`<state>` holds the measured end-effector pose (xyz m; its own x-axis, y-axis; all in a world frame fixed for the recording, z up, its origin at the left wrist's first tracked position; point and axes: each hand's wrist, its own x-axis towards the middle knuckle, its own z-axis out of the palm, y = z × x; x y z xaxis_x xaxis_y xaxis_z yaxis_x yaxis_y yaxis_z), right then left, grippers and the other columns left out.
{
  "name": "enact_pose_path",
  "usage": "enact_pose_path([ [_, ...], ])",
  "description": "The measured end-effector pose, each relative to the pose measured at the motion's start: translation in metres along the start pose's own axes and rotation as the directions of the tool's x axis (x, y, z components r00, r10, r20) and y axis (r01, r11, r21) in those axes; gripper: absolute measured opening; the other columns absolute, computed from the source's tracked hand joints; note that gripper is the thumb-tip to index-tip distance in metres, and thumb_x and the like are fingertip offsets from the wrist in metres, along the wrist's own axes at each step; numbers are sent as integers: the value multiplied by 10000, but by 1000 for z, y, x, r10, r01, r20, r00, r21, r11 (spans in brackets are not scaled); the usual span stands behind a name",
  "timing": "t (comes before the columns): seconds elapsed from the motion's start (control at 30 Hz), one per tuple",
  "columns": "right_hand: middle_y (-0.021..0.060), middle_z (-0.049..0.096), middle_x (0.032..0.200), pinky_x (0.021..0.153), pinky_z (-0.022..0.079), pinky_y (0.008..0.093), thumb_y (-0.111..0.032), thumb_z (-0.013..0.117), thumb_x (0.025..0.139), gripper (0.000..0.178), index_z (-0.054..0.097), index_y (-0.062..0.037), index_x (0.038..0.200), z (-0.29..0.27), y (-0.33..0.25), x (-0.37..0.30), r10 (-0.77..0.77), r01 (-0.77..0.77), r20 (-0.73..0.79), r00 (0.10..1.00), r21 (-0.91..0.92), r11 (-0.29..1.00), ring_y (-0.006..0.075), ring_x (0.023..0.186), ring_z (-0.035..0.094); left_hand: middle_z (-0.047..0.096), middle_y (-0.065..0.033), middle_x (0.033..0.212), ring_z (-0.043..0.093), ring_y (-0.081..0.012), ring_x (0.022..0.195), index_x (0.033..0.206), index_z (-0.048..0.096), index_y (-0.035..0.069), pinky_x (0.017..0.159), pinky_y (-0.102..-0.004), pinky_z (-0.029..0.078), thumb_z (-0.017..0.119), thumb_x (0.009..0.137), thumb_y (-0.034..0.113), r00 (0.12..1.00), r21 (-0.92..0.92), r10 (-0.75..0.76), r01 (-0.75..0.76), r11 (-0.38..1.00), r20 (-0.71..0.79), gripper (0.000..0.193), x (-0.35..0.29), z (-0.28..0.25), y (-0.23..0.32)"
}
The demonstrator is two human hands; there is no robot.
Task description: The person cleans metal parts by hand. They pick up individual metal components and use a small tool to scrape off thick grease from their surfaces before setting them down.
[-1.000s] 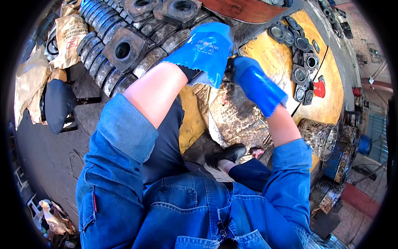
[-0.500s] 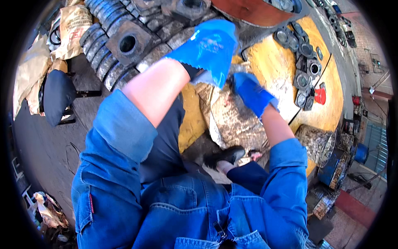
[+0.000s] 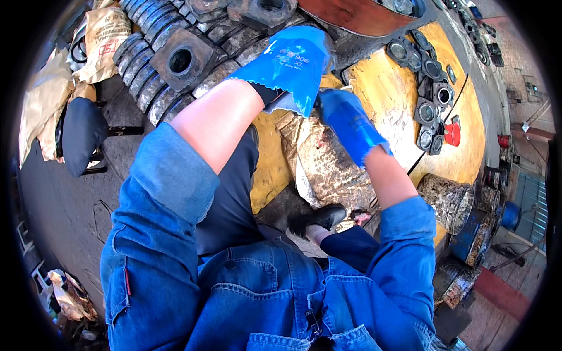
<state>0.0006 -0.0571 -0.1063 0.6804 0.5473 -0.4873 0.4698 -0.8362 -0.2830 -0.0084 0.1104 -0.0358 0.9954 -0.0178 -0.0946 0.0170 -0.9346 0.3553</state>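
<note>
A torn-edged blue glove covers my left hand [image 3: 290, 70], which is over the front of the stacked metal parts. Its fingers point away and are hidden by the glove's back and cuff. My right hand [image 3: 350, 124], in a matching blue glove, is just right of it, above a stained, crumpled sack [image 3: 333, 167]. A dark bit shows by its fingertips, too small to name. Whether either hand grips anything is hidden. Left of my left hand lies a square metal block [image 3: 180, 60] with a round hole, and a second such block [image 3: 266, 11] sits farther back.
Ribbed round metal parts [image 3: 140, 76] lie in rows at the far left. Several dark ring-shaped parts [image 3: 427, 111] and a red object [image 3: 452, 134] rest on the yellow surface [image 3: 374, 76]. A black-padded stool [image 3: 85, 137] stands left; a grimy drum [image 3: 448, 202] is at right.
My right hand has shifted slightly up and left, closer to my left hand. My left hand has moved a little up and left.
</note>
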Motion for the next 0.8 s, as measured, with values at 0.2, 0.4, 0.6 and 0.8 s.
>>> enact_pose_path([
  [0.2, 177, 669, 918, 732, 518, 415, -157, 553, 830, 199, 661, -95, 985, -21, -57, -17, -125, 122, 2, 992, -234, 965, 343, 852, 651, 655, -151, 1077, 628, -341, 967, 1072, 677, 143, 809, -417, 517, 683, 778, 339, 863, -14, 226, -260, 966, -452, 353, 21, 90, -80],
  [0.4, 188, 667, 939, 723, 518, 397, -144, 565, 828, 212, 660, -94, 1010, -4, -9, -2, -119, 110, -30, 992, -218, 970, 350, 863, 649, 666, -152, 1035, 632, -345, 937, 1064, 680, 140, 790, -421, 521, 687, 765, 385, 980, 1, 175, -176, 984, -100, 387, 17, 39, -43],
  [0.6, 138, 675, 958, 728, 516, 378, -149, 553, 861, 211, 640, -78, 1040, -4, -24, 14, 70, -19, 84, 994, -498, 867, 319, 904, 651, 667, -132, 1043, 633, -332, 953, 1090, 671, 142, 789, -414, 517, 687, 782, 345, 996, 78, -11, 18, 997, -89, 369, 2, 24, -73],
  [0.8, 137, 670, 937, 686, 518, 352, -131, 646, 807, 207, 653, -83, 1008, -29, -5, -25, -86, 146, 187, 979, -337, 930, 261, 793, 655, 665, -135, 1048, 635, -327, 954, 1091, 671, 139, 794, -410, 516, 690, 781, 328, 989, 117, 56, -40, 992, -139, 364, -8, 23, -34],
])
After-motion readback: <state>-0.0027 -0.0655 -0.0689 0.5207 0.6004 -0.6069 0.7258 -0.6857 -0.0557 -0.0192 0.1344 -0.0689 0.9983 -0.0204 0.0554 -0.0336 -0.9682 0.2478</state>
